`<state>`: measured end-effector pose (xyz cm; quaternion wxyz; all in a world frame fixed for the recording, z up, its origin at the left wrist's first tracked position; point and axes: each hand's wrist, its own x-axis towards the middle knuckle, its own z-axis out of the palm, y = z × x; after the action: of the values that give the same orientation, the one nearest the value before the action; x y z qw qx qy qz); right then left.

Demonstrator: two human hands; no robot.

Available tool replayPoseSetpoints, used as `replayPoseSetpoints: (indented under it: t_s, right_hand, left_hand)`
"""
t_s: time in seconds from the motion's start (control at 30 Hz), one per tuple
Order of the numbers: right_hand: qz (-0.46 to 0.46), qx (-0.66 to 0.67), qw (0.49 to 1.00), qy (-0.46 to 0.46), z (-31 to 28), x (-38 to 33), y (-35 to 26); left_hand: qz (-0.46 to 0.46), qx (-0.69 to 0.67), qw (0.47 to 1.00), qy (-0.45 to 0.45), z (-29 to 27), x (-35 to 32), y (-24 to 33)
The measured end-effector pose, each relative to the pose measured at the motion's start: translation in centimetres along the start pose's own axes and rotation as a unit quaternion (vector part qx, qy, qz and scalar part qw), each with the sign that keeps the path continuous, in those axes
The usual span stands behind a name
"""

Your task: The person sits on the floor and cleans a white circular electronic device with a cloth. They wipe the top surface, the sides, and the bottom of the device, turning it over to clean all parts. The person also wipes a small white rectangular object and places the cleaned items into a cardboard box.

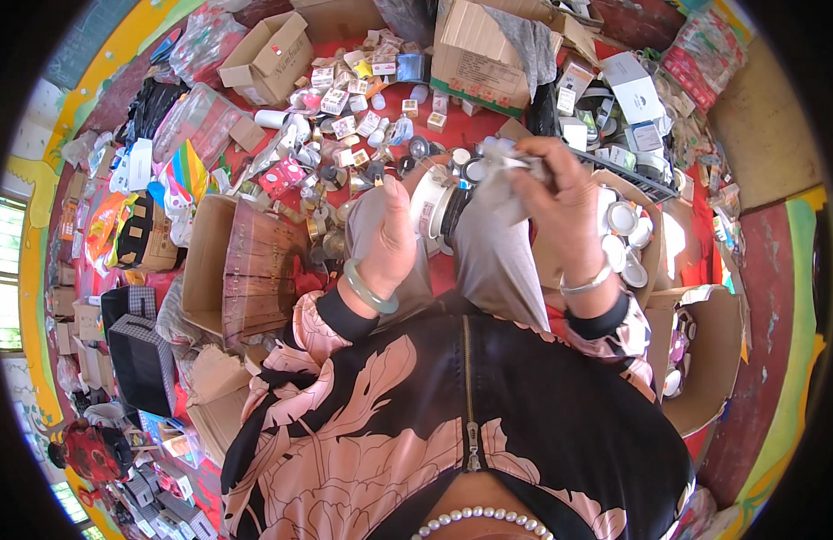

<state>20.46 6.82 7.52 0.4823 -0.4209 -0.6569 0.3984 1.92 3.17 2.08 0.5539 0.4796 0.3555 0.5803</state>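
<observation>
My left hand [389, 243], with a pale green bangle at its wrist, is closed on a round white object with a black band [439, 203] above my knees. Its thumb points up and the fingers are mostly hidden behind the object; its exact kind I cannot make out. My right hand [565, 189], wearing a silvery bangle, grips a crumpled whitish cloth [504, 187] just to the right of that object. The cloth hangs down over my right knee. Whether it touches the round object I cannot tell.
Small boxes [344, 126] and jars lie heaped on the red floor ahead. Cardboard boxes [270, 58] surround me; one at the right holds white round lids [623, 219]. A black crate [646, 180] stands far right. Another person [92, 450] is at the lower left.
</observation>
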Motion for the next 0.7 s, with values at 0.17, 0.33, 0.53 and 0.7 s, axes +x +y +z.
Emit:
replayPoseSetpoints:
  t_s: [0.17, 0.33, 0.53, 0.7]
  right_hand:
    - [-0.316, -0.250, 0.914, -0.046, 5.2, -2.4, 0.7]
    - [-0.434, -0.305, 0.839, -0.123, 4.3, -3.1, 0.9]
    - [-0.384, -0.192, 0.903, -0.011, 5.1, -1.0, 0.4]
    - [-0.406, -0.193, 0.891, -0.056, 4.8, -1.4, 0.1]
  left_hand:
    - [0.017, 0.029, 0.998, 0.059, 1.2, -1.1, 0.4]
    - [0.026, 0.014, 0.996, 0.085, 1.2, -1.0, 1.2]
    - [0.060, 0.065, 0.994, 0.067, 1.7, -1.1, 1.3]
    - [0.087, 0.123, 0.985, 0.081, 0.8, -1.4, 0.8]
